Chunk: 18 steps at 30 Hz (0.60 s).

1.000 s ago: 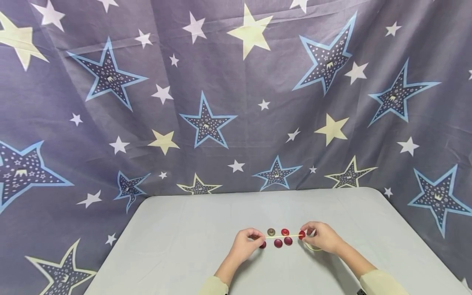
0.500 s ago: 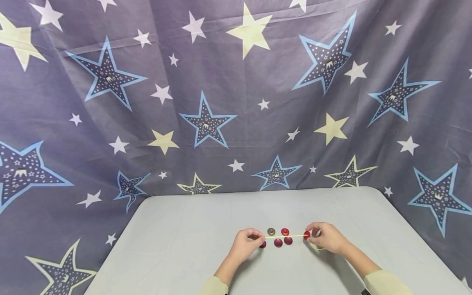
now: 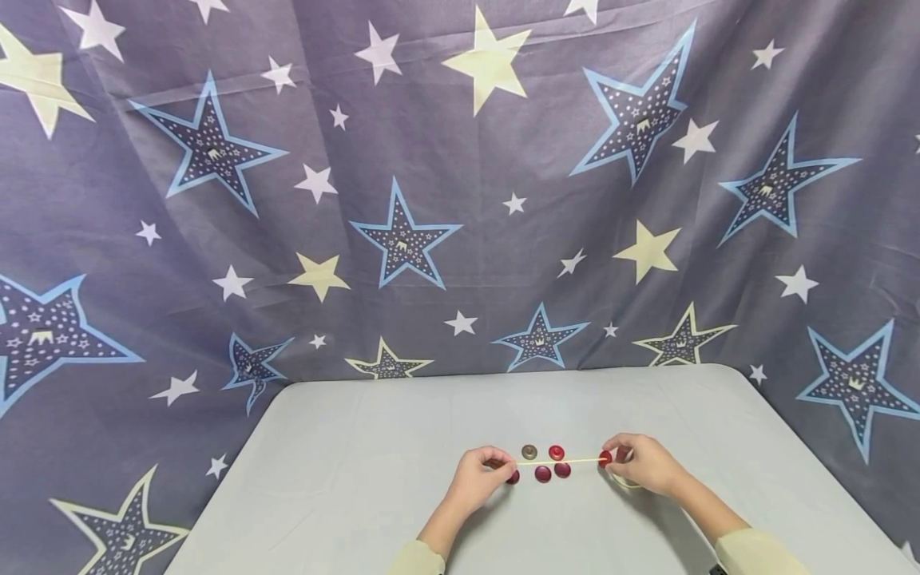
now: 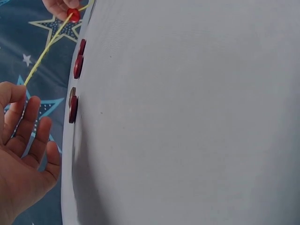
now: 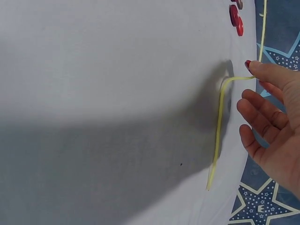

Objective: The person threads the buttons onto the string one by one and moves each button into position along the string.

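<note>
A thin yellow cord (image 3: 542, 461) is stretched between the hands, above the table. My left hand (image 3: 480, 475) pinches its left end between thumb and index finger; the other fingers are spread loosely in the left wrist view. A red button (image 4: 73, 15) is threaded on the cord. My right hand (image 3: 644, 463) pinches that button between thumb and fingertip. Past the button, the cord's loose tail (image 5: 218, 126) hangs down by the table in the right wrist view. Under the left fingers, a dark red button (image 3: 513, 477) is partly hidden.
Between the hands lie several more buttons on the white table (image 3: 345, 479): a brown one (image 3: 529, 452), a bright red one (image 3: 557, 453) and two dark red ones, a left one (image 3: 542, 473) and a right one (image 3: 563, 470). A star-patterned curtain (image 3: 431, 160) hangs behind.
My right hand has slid to the right with the red button, so the cord stretch between the hands is longer. The left hand and the buttons on the table have stayed put.
</note>
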Each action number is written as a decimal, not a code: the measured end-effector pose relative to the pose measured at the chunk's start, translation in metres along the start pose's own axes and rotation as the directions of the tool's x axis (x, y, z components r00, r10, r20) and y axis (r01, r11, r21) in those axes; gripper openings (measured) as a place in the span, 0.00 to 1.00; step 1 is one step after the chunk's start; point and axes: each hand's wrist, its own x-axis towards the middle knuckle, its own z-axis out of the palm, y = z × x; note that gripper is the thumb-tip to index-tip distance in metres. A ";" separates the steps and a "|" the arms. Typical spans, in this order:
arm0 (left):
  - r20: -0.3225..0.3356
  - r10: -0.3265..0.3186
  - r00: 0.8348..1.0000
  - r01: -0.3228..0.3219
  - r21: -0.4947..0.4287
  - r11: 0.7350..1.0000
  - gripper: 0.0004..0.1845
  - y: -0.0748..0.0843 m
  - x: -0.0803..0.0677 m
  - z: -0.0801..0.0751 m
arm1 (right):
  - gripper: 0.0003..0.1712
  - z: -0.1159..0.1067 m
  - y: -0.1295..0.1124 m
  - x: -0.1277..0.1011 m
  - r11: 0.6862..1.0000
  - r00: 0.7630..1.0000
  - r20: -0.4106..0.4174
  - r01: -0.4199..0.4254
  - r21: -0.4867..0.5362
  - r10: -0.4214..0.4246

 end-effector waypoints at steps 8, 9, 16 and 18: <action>-0.011 -0.006 1.000 0.007 0.016 1.000 0.05 -0.003 0.001 0.000 | 0.14 0.000 0.005 0.000 0.999 0.999 0.005 -0.037 -0.023 0.037; -0.012 -0.006 1.000 0.006 0.020 1.000 0.05 -0.003 0.001 0.000 | 0.14 0.000 0.006 0.000 0.999 0.999 0.005 -0.039 -0.024 0.039; -0.020 0.002 1.000 -0.002 0.017 1.000 0.05 -0.006 0.002 -0.001 | 0.14 -0.002 0.007 -0.002 0.998 0.998 -0.001 -0.058 -0.021 0.058; -0.024 0.002 1.000 -0.002 0.014 1.000 0.05 -0.007 0.001 -0.001 | 0.14 -0.002 0.008 -0.002 0.999 0.999 -0.008 -0.049 -0.021 0.049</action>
